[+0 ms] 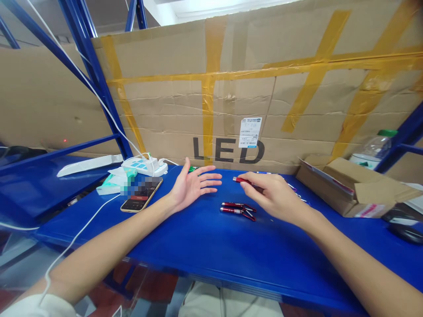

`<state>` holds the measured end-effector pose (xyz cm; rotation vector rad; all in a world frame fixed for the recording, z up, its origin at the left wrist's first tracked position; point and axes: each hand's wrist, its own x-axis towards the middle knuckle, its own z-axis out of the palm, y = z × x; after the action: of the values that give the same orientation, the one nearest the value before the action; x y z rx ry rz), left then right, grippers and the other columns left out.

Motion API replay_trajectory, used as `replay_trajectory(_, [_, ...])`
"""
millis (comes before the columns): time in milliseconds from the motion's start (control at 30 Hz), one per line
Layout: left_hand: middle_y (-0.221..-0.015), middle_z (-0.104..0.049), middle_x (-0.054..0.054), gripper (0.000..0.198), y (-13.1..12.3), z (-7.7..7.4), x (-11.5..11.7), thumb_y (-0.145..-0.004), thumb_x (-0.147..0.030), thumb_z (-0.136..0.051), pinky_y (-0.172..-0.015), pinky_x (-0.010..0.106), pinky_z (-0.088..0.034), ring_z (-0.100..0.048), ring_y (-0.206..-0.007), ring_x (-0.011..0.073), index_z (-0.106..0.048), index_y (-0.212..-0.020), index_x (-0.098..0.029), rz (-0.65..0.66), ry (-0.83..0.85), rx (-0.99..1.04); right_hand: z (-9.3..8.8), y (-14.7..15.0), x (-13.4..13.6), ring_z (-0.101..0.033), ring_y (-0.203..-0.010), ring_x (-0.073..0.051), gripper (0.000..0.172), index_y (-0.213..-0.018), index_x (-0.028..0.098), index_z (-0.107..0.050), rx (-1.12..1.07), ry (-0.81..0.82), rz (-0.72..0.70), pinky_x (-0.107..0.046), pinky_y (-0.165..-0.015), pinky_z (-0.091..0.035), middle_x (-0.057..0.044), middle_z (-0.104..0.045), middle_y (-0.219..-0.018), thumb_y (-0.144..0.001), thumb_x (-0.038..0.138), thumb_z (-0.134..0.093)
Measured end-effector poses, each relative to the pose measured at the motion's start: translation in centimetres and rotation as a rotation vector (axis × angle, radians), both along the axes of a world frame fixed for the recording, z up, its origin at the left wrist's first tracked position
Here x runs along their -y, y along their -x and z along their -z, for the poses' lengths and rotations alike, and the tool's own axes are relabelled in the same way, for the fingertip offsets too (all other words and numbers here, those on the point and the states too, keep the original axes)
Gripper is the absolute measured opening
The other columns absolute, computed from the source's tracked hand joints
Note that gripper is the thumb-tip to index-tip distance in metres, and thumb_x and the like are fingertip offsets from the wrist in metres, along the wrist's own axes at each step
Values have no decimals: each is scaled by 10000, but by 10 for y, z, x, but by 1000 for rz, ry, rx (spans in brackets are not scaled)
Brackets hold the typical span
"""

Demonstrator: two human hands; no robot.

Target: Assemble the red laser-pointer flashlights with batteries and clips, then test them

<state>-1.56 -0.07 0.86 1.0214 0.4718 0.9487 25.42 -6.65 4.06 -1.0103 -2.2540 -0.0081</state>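
My right hand (pixel 272 191) is closed around a red laser pointer (pixel 242 180), whose silver tip sticks out to the left past the fingers. A small red dot (pixel 65 141) glows on the cardboard far to the left. Over the desk, my left hand (pixel 194 187) is open, palm turned inward, fingers spread and nothing in them. Between and below the hands, two similar red pointers lie side by side on the blue desk: an upper pointer (pixel 233 204) and a lower pointer (pixel 231 211), each with a red carabiner clip at its right end.
A phone (pixel 141 196) and a white power strip (pixel 145 165) lie left. Behind stands a large taped cardboard sheet (pixel 165 119). To the right are an open cardboard box (pixel 340 193), a plastic bottle (pixel 376 147) and a black mouse (pixel 406 232). Several thin items lie partly hidden behind my right hand.
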Motion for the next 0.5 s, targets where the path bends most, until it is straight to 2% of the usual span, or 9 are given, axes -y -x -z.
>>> replay_trajectory(167, [-1377, -711, 265, 909, 2, 2, -2, -1032, -809, -248, -986, 469, -564, -718, -1206, 371, -647, -1421, -91, 18, 0, 17, -3, -4, 0, -758, -771, -197, 287, -1112, 207, -791, 87, 64, -48, -281, -694, -498, -60, -840, -955, -1057, 291, -522])
replay_trajectory(333, [-1359, -717, 272, 928, 1, 2, -1, -1031, -815, -230, -979, 471, -567, -720, -1200, 374, -644, -1422, -81, 0, 3, 16, -4, -7, -3, -756, -760, -212, 314, -1084, 201, -796, 108, 34, 45, -297, -698, -480, -67, -839, -936, -1056, 301, -500])
replay_trajectory(500, [-1366, -713, 274, 924, 0, 1, 0, -1030, -813, -244, -980, 469, -569, -720, -1197, 371, -642, -1423, -78, -5, 2, 4, -5, -8, -3, -758, -765, -210, 318, -1123, 207, -796, 99, 103, 14, -296, -712, -492, -64, -840, -927, -1056, 314, -504])
